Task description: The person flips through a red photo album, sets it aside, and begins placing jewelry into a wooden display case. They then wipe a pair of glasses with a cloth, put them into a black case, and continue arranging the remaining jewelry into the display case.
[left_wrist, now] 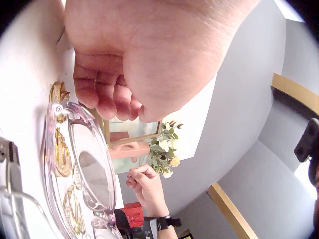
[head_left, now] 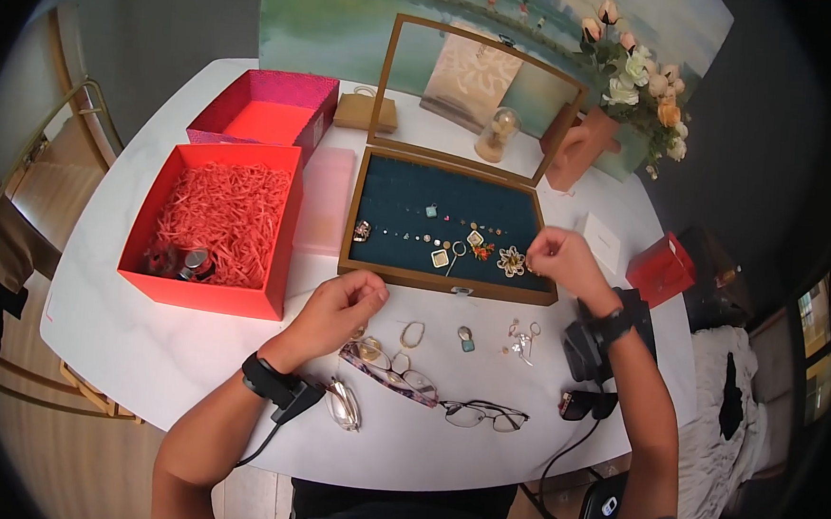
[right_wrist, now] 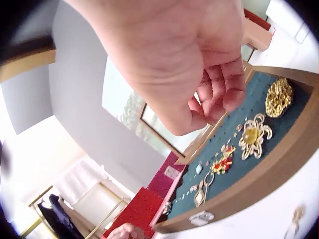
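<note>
Flower brooch (right_wrist: pixel 254 136) lay on the dark lining (head_left: pixel 401 184) of the wooden case, (head_left: pixel 414 280) near its right end, just beside a gold brooch (right_wrist: pixel 279 98). Above that end hung the right hand (head_left: pixel 568 257), fingers loosely bent, with nothing seen between them; near the case's front left corner, the left hand (head_left: pixel 339 302) was similarly bent and seemed to hold nothing. Probably the pieces lay apart so each showed well, and the raised lid (head_left: pixel 387 77) left them reachable. Behind them the lining gave open room, but the case's raised rim could catch low fingers.
</note>
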A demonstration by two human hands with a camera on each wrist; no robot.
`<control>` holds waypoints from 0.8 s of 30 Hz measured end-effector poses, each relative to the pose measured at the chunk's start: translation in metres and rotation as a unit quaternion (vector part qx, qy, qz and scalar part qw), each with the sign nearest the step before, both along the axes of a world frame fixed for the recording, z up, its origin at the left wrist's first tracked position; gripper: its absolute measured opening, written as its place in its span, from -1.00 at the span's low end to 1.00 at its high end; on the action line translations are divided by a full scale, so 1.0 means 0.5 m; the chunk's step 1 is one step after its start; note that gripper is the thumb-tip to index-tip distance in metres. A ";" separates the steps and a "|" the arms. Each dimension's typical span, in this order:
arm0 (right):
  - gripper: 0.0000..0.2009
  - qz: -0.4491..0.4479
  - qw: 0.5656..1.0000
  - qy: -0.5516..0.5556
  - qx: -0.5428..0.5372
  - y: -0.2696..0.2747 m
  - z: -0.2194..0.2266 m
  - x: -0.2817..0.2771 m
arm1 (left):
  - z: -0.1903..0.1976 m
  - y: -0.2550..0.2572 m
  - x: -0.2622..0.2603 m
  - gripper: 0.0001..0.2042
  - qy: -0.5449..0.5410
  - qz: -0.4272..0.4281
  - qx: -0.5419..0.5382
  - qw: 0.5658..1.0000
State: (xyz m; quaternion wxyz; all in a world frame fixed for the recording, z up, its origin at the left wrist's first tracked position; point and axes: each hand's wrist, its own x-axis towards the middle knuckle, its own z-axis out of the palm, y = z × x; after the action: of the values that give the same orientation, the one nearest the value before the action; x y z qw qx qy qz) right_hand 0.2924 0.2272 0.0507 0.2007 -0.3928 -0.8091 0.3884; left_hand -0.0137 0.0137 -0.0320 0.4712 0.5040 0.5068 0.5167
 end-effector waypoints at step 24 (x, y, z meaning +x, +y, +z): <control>-0.93 0.014 0.957 -0.188 0.220 0.133 -0.075 -0.038 | 0.010 0.000 -0.009 -0.88 0.039 -0.013 -0.021 0.999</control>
State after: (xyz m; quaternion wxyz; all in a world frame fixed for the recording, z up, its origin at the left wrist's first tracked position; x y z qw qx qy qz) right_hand 0.2735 0.2936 0.0134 0.1209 -0.3937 -0.9029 0.1227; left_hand -0.0183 0.0136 -0.0271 0.4688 0.5201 0.5288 0.4797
